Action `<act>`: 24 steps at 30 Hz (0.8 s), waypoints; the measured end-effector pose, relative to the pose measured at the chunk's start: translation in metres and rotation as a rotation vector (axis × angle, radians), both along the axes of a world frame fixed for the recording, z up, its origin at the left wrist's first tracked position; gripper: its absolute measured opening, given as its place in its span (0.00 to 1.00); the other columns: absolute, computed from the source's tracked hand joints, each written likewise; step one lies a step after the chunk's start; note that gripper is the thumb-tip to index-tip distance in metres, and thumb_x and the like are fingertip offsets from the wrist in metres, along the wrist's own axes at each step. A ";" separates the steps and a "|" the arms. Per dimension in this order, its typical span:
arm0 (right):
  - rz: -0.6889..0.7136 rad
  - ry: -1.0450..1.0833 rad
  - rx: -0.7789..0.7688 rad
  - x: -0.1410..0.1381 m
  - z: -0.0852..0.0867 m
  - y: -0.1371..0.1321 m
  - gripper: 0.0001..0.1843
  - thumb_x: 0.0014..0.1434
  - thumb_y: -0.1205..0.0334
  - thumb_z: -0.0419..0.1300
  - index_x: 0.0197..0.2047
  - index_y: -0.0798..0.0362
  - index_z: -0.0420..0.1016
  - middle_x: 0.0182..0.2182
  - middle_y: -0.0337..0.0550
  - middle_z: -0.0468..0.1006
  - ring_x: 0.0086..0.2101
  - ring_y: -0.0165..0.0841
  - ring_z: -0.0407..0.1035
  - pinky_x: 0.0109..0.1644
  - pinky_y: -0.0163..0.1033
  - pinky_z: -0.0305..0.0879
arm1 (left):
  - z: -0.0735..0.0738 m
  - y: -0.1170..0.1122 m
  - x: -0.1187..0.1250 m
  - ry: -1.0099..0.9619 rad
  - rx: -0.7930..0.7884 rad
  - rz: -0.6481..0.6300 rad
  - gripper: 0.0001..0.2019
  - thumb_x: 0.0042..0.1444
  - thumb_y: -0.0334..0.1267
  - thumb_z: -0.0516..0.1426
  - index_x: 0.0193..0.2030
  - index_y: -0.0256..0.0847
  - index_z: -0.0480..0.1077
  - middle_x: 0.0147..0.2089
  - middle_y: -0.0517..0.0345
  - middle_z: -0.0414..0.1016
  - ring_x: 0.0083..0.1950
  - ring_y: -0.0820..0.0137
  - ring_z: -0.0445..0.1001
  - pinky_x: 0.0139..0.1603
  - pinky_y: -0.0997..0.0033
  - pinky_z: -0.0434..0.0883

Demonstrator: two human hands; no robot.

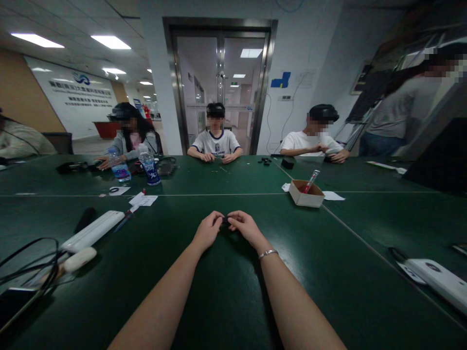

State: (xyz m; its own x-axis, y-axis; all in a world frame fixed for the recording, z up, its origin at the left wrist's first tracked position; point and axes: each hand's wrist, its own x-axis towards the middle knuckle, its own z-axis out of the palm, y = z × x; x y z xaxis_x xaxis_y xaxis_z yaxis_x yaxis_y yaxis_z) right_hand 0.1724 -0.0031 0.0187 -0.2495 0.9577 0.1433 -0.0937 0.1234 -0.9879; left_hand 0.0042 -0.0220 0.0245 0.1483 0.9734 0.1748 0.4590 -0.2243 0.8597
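As I sit at the green table (226,291), it spreads out ahead of me and to both sides. At twelve o'clock, across it, sits a person (216,141) in headgear, both hands by the far edge. The white bar (94,231) lies at ten o'clock, well apart from my hands.

At one o'clock stands the box (308,199), open at the top, pale outside and reddish brown within. Two bottles stand near each other at eleven o'clock: the front bottle (150,167) wears a dark blue label, the other bottle (121,167) a blue-and-purple one. I can't tell how full either is.

My left hand (208,230) and right hand (247,228) meet at twelve o'clock, fingers curled and nearly closed, thumb and fingertips pinching from either side. The box's tube (311,181), clear and red, leans toward one o'clock with its top above the rim. A bracelet (268,253) circles my right wrist.

Smallest is the black piece (225,220), between my fingertips; I can't tell if it touches the table.
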 end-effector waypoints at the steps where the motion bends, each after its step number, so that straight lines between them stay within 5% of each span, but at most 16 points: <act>1: 0.000 0.002 -0.003 0.000 0.000 0.000 0.20 0.45 0.53 0.69 0.37 0.56 0.72 0.24 0.38 0.74 0.24 0.29 0.69 0.29 0.34 0.66 | 0.000 0.000 0.000 0.001 0.011 0.001 0.14 0.60 0.45 0.46 0.43 0.42 0.68 0.38 0.58 0.71 0.32 0.72 0.69 0.34 0.72 0.67; 8: 0.001 -0.001 -0.008 -0.001 0.000 0.000 0.19 0.44 0.54 0.69 0.36 0.56 0.72 0.24 0.38 0.74 0.24 0.29 0.70 0.29 0.34 0.66 | -0.004 0.004 0.000 -0.018 0.045 0.004 0.12 0.57 0.40 0.48 0.42 0.40 0.69 0.45 0.54 0.70 0.38 0.70 0.70 0.38 0.71 0.68; 15: 0.001 -0.006 -0.005 0.000 0.001 -0.001 0.18 0.46 0.55 0.68 0.37 0.56 0.72 0.25 0.38 0.74 0.25 0.29 0.70 0.29 0.34 0.66 | 0.003 -0.002 0.000 0.009 0.012 -0.004 0.13 0.60 0.44 0.46 0.42 0.42 0.68 0.38 0.57 0.71 0.32 0.72 0.69 0.34 0.72 0.67; 24: -0.010 -0.006 -0.008 0.000 0.000 -0.001 0.18 0.45 0.55 0.69 0.36 0.56 0.72 0.26 0.39 0.75 0.25 0.29 0.70 0.29 0.34 0.67 | 0.002 0.000 0.000 -0.004 0.015 -0.002 0.12 0.57 0.39 0.48 0.43 0.41 0.68 0.44 0.54 0.71 0.33 0.72 0.70 0.36 0.71 0.68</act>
